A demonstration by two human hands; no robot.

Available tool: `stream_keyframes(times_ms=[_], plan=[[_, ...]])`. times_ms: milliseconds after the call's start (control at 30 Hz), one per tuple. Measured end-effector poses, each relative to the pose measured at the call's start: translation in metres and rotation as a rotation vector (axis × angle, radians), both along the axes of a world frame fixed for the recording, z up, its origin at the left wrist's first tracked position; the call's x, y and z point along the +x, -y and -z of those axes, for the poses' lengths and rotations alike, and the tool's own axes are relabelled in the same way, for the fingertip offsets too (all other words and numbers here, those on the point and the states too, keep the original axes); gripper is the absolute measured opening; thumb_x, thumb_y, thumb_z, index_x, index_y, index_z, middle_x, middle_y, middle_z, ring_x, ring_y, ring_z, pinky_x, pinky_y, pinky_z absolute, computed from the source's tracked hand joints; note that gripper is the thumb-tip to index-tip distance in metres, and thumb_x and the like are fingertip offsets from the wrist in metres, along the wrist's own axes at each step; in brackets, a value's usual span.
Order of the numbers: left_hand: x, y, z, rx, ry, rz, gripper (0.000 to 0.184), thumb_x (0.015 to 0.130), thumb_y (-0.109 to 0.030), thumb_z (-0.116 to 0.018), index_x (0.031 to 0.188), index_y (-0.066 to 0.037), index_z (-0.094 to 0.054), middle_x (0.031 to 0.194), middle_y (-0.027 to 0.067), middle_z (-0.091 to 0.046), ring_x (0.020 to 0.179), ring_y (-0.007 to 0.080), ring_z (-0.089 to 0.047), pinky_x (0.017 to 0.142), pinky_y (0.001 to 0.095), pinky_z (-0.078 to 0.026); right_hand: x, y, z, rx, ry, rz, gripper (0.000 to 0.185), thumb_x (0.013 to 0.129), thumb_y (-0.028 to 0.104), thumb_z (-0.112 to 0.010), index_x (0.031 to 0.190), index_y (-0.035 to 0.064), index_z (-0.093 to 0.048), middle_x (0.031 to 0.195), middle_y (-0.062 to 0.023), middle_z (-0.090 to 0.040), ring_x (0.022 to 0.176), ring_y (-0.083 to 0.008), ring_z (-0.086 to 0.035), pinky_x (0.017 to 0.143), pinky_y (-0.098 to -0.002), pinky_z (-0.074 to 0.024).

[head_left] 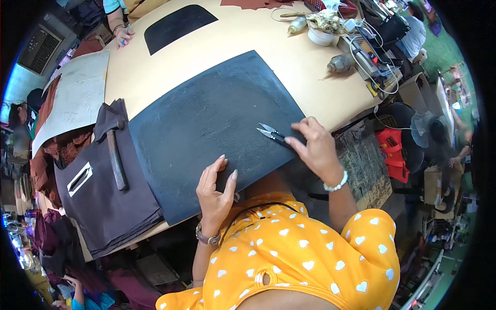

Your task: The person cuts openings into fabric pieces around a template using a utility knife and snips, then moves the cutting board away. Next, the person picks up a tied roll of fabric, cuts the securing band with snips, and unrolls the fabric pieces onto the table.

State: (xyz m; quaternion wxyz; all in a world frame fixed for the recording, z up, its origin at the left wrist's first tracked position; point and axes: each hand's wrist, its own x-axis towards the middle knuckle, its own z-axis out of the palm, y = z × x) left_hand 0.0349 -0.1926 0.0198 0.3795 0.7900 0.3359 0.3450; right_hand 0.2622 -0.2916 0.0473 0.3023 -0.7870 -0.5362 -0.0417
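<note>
A pair of thread snips (273, 133) with pale blades and dark handles lies on the large dark mat (206, 113), its blades pointing left. My right hand (315, 144) is at the handle end, thumb and index finger apart on either side; whether they touch it is hard to see. My left hand (214, 191) rests at the mat's near edge, with thumb and fingers spread and nothing in them.
A hammer (116, 157) and a white rectangular frame (79, 180) lie on stacked dark sheets (108, 212) at left. Across the table are a black cut piece (178, 27) and another person's hand (123, 36). Bottles and a white bowl (321, 37) stand at far right.
</note>
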Motion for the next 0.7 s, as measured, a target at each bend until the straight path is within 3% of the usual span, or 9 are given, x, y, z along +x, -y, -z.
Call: stream_keyframes(times_ms=[100, 267, 400, 500, 567, 600, 700], plan=[[0.000, 0.000, -0.002, -0.049, 0.046, -0.009, 0.035, 0.079, -0.001, -0.064, 0.114, -0.001, -0.058, 0.098, 0.0099, -0.064, 0.090, 0.0169, -0.061, 0.082, 0.0286, -0.047, -0.005, -0.002, 0.008, -0.081, -0.305, 0.004, 0.020, 0.076, 0.015, -0.068, 0.089, 0.0013, -0.062, 0.082, -0.0126, -0.054, 0.079, -0.0305, -0.057, 0.072, -0.0382, -0.0456], [-0.001, 0.000, -0.003, -0.043, 0.058, 0.005, 0.033, 0.079, -0.001, -0.063, 0.112, -0.001, -0.059, 0.097, 0.0103, -0.064, 0.090, 0.0171, -0.061, 0.081, 0.0291, -0.048, -0.012, -0.007, -0.005, -0.131, -0.248, -0.056, 0.016, 0.075, 0.012, -0.068, 0.084, 0.0025, -0.058, 0.085, -0.0116, -0.054, 0.079, -0.0308, -0.056, 0.072, -0.0388, -0.0450], [-0.001, -0.001, -0.003, -0.034, 0.057, -0.007, 0.032, 0.080, -0.001, -0.063, 0.111, 0.000, -0.059, 0.096, 0.0107, -0.064, 0.089, 0.0179, -0.062, 0.081, 0.0293, -0.048, -0.010, -0.010, 0.005, -0.080, -0.322, -0.092, 0.019, 0.074, 0.009, -0.069, 0.087, -0.0005, -0.058, 0.079, -0.0110, -0.058, 0.069, -0.0219, -0.056, 0.064, -0.0308, -0.0454], [-0.002, -0.001, -0.002, -0.021, 0.052, -0.001, 0.032, 0.080, -0.002, -0.063, 0.111, -0.001, -0.059, 0.096, 0.0109, -0.064, 0.089, 0.0186, -0.062, 0.081, 0.0295, -0.048, 0.010, -0.006, 0.005, -0.006, -0.472, 0.009, 0.015, 0.075, 0.007, -0.067, 0.085, -0.0013, -0.059, 0.082, -0.0135, -0.062, 0.076, -0.0257, -0.062, 0.068, -0.0327, -0.0479], [-0.002, -0.002, -0.002, -0.019, 0.048, 0.008, 0.031, 0.080, -0.002, -0.063, 0.110, -0.001, -0.059, 0.095, 0.0110, -0.064, 0.089, 0.0192, -0.062, 0.081, 0.0297, -0.048, 0.042, -0.002, 0.016, 0.226, -0.523, 0.204, 0.015, 0.081, 0.007, -0.063, 0.092, -0.0030, -0.062, 0.080, -0.0080, -0.064, 0.073, -0.0123, -0.058, 0.068, -0.0267, -0.0474], [-0.002, -0.001, -0.002, -0.019, 0.049, 0.008, 0.031, 0.080, -0.002, -0.063, 0.110, -0.001, -0.060, 0.095, 0.0110, -0.064, 0.089, 0.0193, -0.062, 0.081, 0.0298, -0.048, 0.064, 0.003, 0.025, 0.377, -0.499, 0.275, 0.015, 0.084, 0.007, -0.060, 0.095, -0.0029, -0.062, 0.080, -0.0060, -0.064, 0.072, -0.0112, -0.057, 0.067, -0.0259, -0.0468], [-0.002, -0.001, -0.004, -0.013, 0.043, 0.009, 0.031, 0.079, -0.002, -0.063, 0.110, -0.001, -0.060, 0.095, 0.0111, -0.064, 0.089, 0.0196, -0.062, 0.081, 0.0301, -0.048, 0.135, 0.030, 0.036, 0.481, -0.540, 0.553, 0.018, 0.087, 0.005, -0.057, 0.102, -0.0028, -0.062, 0.084, -0.0047, -0.063, 0.071, -0.0073, -0.056, 0.063, -0.0214, -0.0456]])
